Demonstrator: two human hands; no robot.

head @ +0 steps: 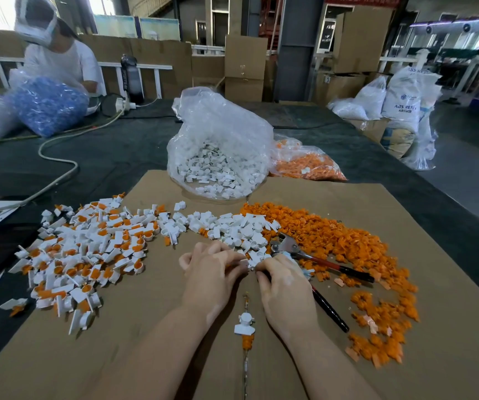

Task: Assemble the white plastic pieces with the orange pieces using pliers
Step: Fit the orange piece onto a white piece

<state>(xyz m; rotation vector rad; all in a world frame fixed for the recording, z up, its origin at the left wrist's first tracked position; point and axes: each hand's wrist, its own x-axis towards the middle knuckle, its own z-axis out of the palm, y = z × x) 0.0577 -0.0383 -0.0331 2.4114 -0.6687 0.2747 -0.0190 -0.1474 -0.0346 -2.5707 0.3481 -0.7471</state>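
My left hand [212, 272] and my right hand [283, 281] meet at the middle of the brown cardboard sheet [405, 356]. Their fingertips pinch a small white plastic piece [248, 264] between them. The pliers [330, 265] lie under and beside my right hand, metal jaws pointing up-left, dark handles spread toward the right. Loose white pieces [232, 226] sit just beyond my hands. A heap of orange pieces [333, 235] spreads to the right. A pile of joined white-and-orange parts [88, 249] covers the left. One white piece on an orange piece [244, 327] lies between my wrists.
An open clear bag of white pieces [218, 157] stands at the cardboard's far edge, with a bag of orange pieces [307, 166] to its right. A white cable [59, 157] crosses the dark table. Another person [56, 59] sits at far left with a bag of blue parts [48, 108].
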